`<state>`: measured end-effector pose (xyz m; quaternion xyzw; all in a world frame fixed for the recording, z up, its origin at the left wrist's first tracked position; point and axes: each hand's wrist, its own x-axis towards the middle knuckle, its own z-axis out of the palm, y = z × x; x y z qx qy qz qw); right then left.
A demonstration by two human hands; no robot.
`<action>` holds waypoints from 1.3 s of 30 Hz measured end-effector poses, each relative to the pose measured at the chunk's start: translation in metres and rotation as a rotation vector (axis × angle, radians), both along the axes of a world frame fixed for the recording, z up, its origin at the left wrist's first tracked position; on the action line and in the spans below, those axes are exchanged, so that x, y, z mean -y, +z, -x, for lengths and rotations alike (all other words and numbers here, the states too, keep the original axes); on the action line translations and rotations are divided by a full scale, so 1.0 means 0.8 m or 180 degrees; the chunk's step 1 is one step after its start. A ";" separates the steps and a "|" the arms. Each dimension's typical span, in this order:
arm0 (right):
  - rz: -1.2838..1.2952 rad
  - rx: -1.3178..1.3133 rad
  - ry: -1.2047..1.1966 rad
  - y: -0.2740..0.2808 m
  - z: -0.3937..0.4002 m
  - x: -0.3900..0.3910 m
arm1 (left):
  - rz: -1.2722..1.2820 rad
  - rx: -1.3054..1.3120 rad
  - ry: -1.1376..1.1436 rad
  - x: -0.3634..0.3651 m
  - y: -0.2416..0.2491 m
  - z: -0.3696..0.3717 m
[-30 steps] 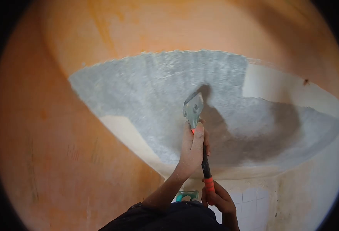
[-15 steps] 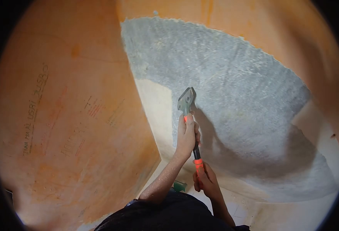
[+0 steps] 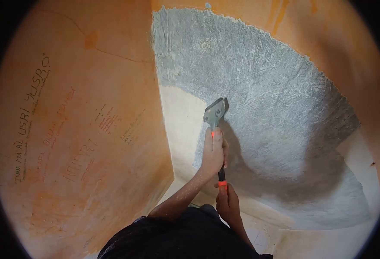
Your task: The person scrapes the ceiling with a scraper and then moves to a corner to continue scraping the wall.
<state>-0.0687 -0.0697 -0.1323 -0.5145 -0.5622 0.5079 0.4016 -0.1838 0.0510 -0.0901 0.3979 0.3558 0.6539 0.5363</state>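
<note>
We have both hands wrapped round the scraper [image 3: 214, 122]: the left hand [image 3: 213, 154] just below its head [image 3: 215, 111], the right hand [image 3: 228, 201] at the orange end of its handle [image 3: 222, 174]. The head stands at the border of the grey patch [image 3: 259, 77] and the pale patch [image 3: 179, 112], near the corner with the orange wall [image 3: 90, 129]. We cannot tell whether it is touching or just off the surface.

We judge that pressing on one corner of the head could gouge the surface, and that too flat an angle could make it skid. The left hand, so near the head, might then scuff its knuckles. Pale specks on the left forearm [image 3: 177, 203] suggest loose dust, which could reach our eyes. The shadow [image 3: 302, 181] could hide flaws beneath it.

We can make out no container; a green sliver [image 3: 194, 205] by the dark shirt [image 3: 177, 235] is too hidden to identify.
</note>
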 end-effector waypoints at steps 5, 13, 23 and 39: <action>-0.0305 0.0317 -0.0125 -0.003 -0.003 0.004 | -0.0058 0.0195 -0.0058 0.000 0.003 0.001; -0.0038 0.0353 -0.0116 0.018 -0.010 0.000 | 0.0037 0.0135 -0.0007 -0.001 0.018 -0.001; 0.0106 0.0351 -0.0121 0.021 -0.014 -0.005 | 0.0043 0.0177 -0.0086 -0.006 0.021 0.000; 0.0044 0.0519 -0.0149 0.033 -0.009 -0.008 | 0.0072 0.0125 0.0044 -0.008 0.030 0.004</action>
